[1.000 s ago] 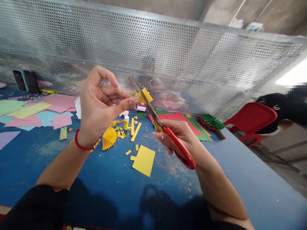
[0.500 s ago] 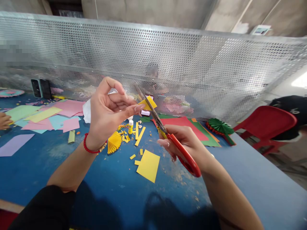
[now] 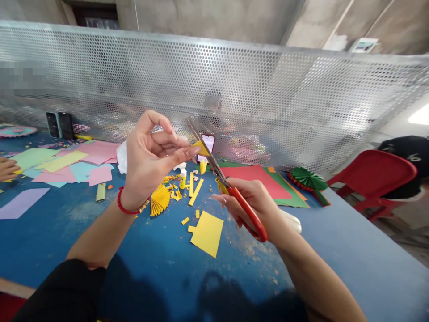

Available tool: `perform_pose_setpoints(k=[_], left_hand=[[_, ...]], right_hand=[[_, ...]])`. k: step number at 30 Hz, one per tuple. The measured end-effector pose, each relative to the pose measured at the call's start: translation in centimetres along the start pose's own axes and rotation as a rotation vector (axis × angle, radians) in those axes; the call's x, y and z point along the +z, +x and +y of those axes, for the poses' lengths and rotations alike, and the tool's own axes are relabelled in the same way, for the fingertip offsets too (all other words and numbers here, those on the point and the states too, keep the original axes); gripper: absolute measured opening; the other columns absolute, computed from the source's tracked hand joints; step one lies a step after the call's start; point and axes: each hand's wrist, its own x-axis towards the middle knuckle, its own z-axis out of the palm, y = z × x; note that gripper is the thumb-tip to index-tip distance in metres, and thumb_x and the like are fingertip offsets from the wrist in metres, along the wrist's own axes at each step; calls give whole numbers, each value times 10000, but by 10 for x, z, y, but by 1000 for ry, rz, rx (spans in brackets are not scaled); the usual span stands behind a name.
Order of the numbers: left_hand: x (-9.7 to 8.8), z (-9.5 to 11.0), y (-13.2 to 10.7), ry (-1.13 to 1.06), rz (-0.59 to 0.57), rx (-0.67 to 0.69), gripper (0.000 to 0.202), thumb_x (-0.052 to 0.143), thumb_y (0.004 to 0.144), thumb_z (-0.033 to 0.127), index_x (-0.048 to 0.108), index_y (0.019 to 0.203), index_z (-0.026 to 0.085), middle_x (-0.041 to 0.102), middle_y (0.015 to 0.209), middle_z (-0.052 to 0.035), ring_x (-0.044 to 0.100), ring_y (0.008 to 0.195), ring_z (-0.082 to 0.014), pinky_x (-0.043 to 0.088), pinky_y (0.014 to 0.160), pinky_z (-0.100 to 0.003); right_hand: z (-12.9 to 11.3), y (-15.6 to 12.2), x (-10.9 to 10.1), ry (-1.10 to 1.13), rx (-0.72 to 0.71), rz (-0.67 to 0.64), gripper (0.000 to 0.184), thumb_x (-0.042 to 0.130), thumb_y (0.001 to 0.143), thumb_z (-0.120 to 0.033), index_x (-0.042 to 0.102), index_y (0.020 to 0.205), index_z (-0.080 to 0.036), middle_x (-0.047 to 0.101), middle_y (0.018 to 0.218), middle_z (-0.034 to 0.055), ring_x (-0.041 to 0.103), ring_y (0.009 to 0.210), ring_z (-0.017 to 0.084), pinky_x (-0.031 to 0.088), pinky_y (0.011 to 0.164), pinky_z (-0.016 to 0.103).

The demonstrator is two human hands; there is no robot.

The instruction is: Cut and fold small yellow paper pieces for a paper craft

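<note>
My left hand (image 3: 145, 154) pinches a small piece of yellow paper (image 3: 202, 147) between thumb and fingers, raised above the table. In my right hand (image 3: 258, 201) are red-handled scissors (image 3: 246, 209), their blades together and crossing the paper's edge. A yellow scrap (image 3: 203, 167) shows just below the blades, apart from the held piece. Beneath my hands lie a yellow sheet (image 3: 207, 233), yellow strips (image 3: 196, 191) and a pleated yellow paper fan (image 3: 160, 200). A glue stick (image 3: 182, 179) stands upright beside the strips.
Coloured sheets (image 3: 97, 152) spread at the left, where another person's hand (image 3: 8, 169) shows. Red paper (image 3: 258, 181) and a green pleated paper piece (image 3: 306, 178) lie right. Phones (image 3: 59, 125) lean at the back against a perforated metal screen (image 3: 161, 71). A red chair (image 3: 385, 174) stands right.
The scissor blades have closed across the yellow paper, and its outer end has come off and dropped below them. My right hand has shifted slightly left; my left hand keeps its pinch.
</note>
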Motion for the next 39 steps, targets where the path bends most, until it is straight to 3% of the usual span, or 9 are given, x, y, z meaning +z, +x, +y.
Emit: perform_pose_setpoints(k=[7, 11, 14, 16, 21, 25, 28, 30, 39], left_hand=[[-4, 1, 0, 30, -13, 0, 415, 878, 710, 141, 498, 864, 204, 719, 719, 37, 718, 617, -146, 596, 575, -223], [-9, -1, 6, 27, -95, -81, 400, 878, 699, 149, 509, 843, 205, 712, 720, 32, 713, 621, -131, 583, 573, -198], [-8, -10, 1, 29, -302, -289, 336, 853, 731, 184, 540, 853, 193, 700, 724, 14, 712, 647, -136, 569, 581, -204], [-3, -22, -15, -8, -419, -460, 303, 828, 761, 222, 551, 878, 187, 697, 732, 0, 709, 666, -142, 562, 602, -219], [7, -67, -92, -124, -357, -940, 328, 794, 739, 275, 520, 875, 160, 677, 687, -26, 664, 601, -136, 523, 581, -221], [7, -82, -139, -164, -276, -1017, 306, 701, 775, 322, 491, 931, 163, 586, 617, 28, 583, 522, -110, 488, 530, -212], [12, -79, -155, -220, -236, -1002, 295, 671, 790, 345, 485, 953, 185, 509, 574, 68, 496, 454, -93, 429, 463, -194], [17, -73, -162, -259, -221, -981, 240, 638, 836, 355, 482, 952, 215, 464, 548, 83, 438, 416, -81, 370, 431, -178], [24, -50, -168, -363, -264, -926, 112, 555, 984, 354, 538, 945, 251, 452, 588, 68, 410, 448, -68, 339, 462, -174]], right_hand=[[5, -7, -16, -43, 50, 58, 457, 621, 883, -585, 502, 671, -197, 493, 445, -66, 458, 358, 75, 327, 395, 206], [36, -13, -20, -499, 176, 9, 499, 511, 929, -618, 510, 660, -198, 526, 513, -20, 510, 474, 119, 273, 468, 249], [75, -19, -13, -971, 354, -160, 409, 463, 987, -482, 599, 757, -172, 677, 723, 78, 608, 631, 177, 279, 525, 278], [99, -25, -6, -1002, 382, -223, 323, 543, 961, -402, 637, 786, -147, 715, 797, 115, 665, 702, 208, 320, 550, 277], [116, -35, 15, -1071, 398, -191, 224, 557, 956, -264, 650, 1012, -68, 731, 874, 200, 729, 827, 298, 439, 635, 307], [104, -39, 40, -797, 88, -106, 264, 558, 970, -272, 583, 1215, -176, 738, 1034, 106, 727, 897, 211, 520, 724, 283], [101, -43, 65, -384, -338, -25, 165, 575, 968, -249, 620, 1118, -199, 726, 1017, 78, 710, 880, 159, 557, 751, 262], [103, -47, 81, -250, -509, 66, 110, 571, 967, -203, 640, 1053, -196, 716, 955, 70, 701, 863, 149, 569, 753, 261], [117, -64, 107, -260, -610, 369, 182, 700, 860, -126, 701, 1019, -214, 654, 925, 68, 651, 781, 162, 562, 648, 277]])
